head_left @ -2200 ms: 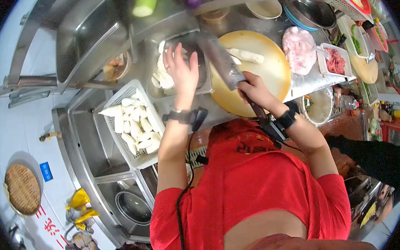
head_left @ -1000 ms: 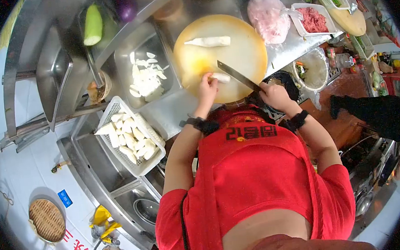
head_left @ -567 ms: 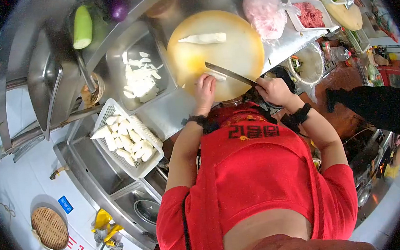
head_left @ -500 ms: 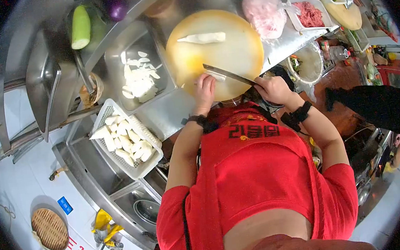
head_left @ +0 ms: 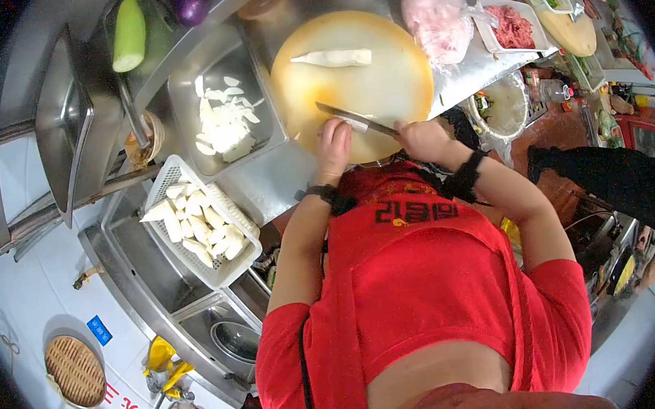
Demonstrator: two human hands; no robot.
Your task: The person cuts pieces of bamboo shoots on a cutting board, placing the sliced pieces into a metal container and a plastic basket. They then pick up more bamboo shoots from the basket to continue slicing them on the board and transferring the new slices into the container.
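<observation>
On the round cutting board (head_left: pixel 384 38), my left hand (head_left: pixel 334 150) presses its fingers on a short white vegetable piece (head_left: pixel 357 125) near the board's front edge. My right hand (head_left: pixel 424 141) is closed around the handle of a knife, whose dark blade (head_left: pixel 347 114) lies across that piece, just beyond my left fingertips. Farther back on the board rests a longer peeled white vegetable (head_left: pixel 335 58). Left of the board, a metal tray (head_left: pixel 188 142) holds white slices (head_left: pixel 229 124). The handle is mostly hidden in my right hand.
A white basket (head_left: pixel 244 269) of peeled white pieces stands at the left front, beside a sink (head_left: pixel 154 253). Behind right are a pink-filled plastic bag (head_left: pixel 436 23) and a tray of minced meat (head_left: pixel 512 27). A green vegetable (head_left: pixel 129 35) lies back left.
The knife and my right hand have shifted slightly left relative to the board. My left hand remains on the short piece. The whole view has moved a little.
</observation>
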